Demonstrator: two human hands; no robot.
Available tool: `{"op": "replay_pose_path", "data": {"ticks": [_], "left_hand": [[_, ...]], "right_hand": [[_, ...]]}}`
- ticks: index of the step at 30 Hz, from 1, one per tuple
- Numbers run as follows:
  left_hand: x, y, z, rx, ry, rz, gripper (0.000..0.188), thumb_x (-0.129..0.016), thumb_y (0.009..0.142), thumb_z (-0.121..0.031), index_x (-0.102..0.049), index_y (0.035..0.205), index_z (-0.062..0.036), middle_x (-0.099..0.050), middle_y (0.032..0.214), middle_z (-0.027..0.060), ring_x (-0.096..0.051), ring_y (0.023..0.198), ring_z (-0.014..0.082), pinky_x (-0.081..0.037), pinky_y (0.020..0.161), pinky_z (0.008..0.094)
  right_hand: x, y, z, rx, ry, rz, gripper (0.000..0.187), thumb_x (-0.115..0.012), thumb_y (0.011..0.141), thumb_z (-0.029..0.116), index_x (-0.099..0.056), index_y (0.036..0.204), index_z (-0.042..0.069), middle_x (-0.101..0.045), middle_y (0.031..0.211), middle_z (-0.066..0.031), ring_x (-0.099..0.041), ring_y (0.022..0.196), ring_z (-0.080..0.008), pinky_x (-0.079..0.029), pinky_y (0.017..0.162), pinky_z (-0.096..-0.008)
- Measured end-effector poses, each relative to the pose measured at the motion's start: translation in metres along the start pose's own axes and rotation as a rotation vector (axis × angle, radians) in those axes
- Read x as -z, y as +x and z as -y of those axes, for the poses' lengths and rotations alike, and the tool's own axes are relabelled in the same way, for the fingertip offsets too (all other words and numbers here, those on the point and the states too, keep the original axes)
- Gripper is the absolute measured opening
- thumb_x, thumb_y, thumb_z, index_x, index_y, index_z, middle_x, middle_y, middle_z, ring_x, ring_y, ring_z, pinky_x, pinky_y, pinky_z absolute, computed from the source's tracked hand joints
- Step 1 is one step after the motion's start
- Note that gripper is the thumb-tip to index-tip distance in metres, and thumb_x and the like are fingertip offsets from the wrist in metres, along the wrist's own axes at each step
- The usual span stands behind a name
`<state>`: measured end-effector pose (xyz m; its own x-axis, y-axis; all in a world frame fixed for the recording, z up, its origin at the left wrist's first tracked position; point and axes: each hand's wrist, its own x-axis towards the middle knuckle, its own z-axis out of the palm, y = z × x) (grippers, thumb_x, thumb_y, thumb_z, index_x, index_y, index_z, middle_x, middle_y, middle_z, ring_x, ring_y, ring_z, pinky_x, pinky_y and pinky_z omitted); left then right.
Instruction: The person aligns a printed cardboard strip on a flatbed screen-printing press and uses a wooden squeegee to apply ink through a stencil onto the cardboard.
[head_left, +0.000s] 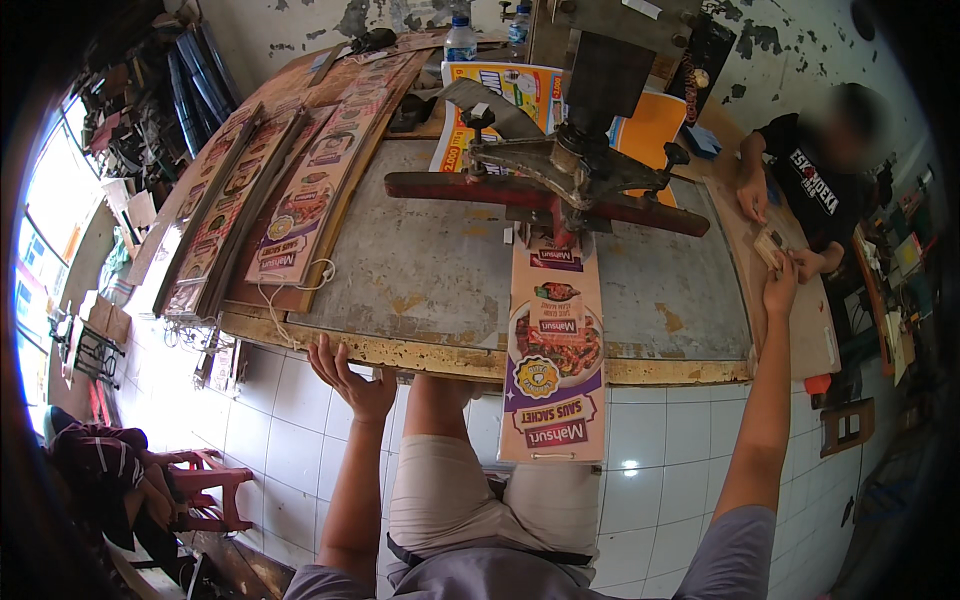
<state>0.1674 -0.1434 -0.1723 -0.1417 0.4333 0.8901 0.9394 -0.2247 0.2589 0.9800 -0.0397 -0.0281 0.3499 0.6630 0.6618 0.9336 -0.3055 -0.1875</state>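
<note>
My left hand [352, 385] rests against the wooden front edge of the work table [440, 358], its fingers spread and holding nothing. Far to the right, my right hand [781, 285] reaches to a small tan box [769, 247] at the table's side. Its fingers are pressed together at the box's edge; what they grip is too small to make out. A hand press [568, 170] with a red-edged base stands mid-table. Under it lies a long pink and purple printed strip [556, 370], its near end hanging over the front edge with a short cord across it.
Stacks of similar printed strips [300, 225] lie on the table's left, with white cords hanging. Behind the press are yellow printed sheets [530, 85] and a water bottle [460, 42]. A co-worker [815, 180] sits at right, hands near the box. A red stool [215, 485] stands lower left.
</note>
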Motion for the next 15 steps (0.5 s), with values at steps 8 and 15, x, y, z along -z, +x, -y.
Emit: {"op": "replay_pose_path", "data": {"ticks": [8,15], "left_hand": [[0.002,-0.001,0.002,0.005,0.011,0.002,0.077,-0.072,0.099,-0.039,-0.034,0.157,-0.0072,-0.036,0.167,0.0270,-0.025,0.158,0.0553,-0.020,0.128,0.0714],[0.002,-0.001,0.001,0.007,0.015,-0.001,0.077,-0.071,0.099,-0.039,-0.033,0.157,-0.0074,-0.036,0.167,0.0269,-0.025,0.158,0.0555,-0.020,0.127,0.0715]], "right_hand": [[0.003,-0.001,0.010,-0.066,0.051,0.054,0.045,-0.067,0.103,0.005,-0.061,0.146,0.015,-0.055,0.151,-0.0176,-0.056,0.140,-0.0401,-0.050,0.115,-0.0503],[-0.002,-0.001,0.011,-0.063,0.043,0.055,0.044,-0.066,0.103,0.004,-0.062,0.145,0.015,-0.051,0.158,-0.0189,-0.052,0.145,-0.0409,-0.049,0.117,-0.0508]]}}
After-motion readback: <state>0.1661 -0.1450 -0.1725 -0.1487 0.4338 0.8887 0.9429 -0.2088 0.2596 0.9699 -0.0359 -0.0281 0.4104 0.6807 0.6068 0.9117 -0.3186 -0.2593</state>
